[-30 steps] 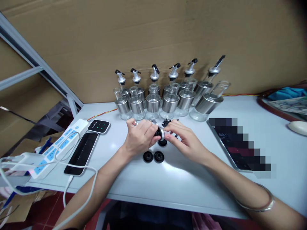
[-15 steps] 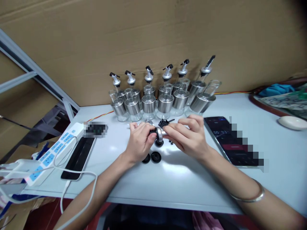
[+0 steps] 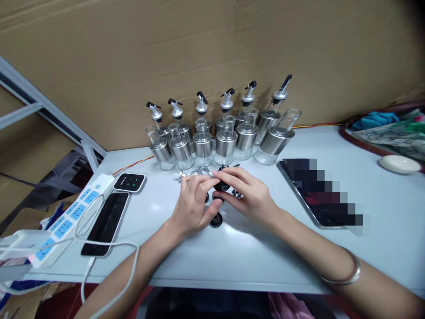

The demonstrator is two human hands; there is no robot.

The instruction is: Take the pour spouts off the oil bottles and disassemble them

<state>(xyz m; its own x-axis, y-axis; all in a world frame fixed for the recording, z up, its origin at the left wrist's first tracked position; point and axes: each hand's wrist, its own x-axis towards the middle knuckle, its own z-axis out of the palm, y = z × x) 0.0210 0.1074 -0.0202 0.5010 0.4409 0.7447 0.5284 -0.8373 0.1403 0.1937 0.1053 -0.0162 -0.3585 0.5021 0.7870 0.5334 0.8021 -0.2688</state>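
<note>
My left hand point(image 3: 194, 201) and my right hand point(image 3: 247, 195) meet at the middle of the white table point(image 3: 252, 248), both closed round a small black stopper part point(image 3: 221, 186). A black round stopper point(image 3: 215, 219) lies on the table just under my left hand. Loose silver spout pieces point(image 3: 191, 175) lie just beyond my fingers. Behind them stand several glass dispenser bottles with steel collars point(image 3: 226, 141); the back row carries silver pourer tops point(image 3: 227, 99), the front row stands without tops.
A tablet point(image 3: 320, 195) lies at the right, and a white oval object point(image 3: 400, 164) sits further right. At the left are a black phone point(image 3: 106, 217) on a white cable, a small black device point(image 3: 129, 182) and a white power strip point(image 3: 66, 217). A cardboard wall point(image 3: 212, 53) backs the table.
The silver collar piece seen between my hands earlier no longer shows; now only a black part sits in my fingers. My hands have lowered toward the table, and the view has shifted slightly.
</note>
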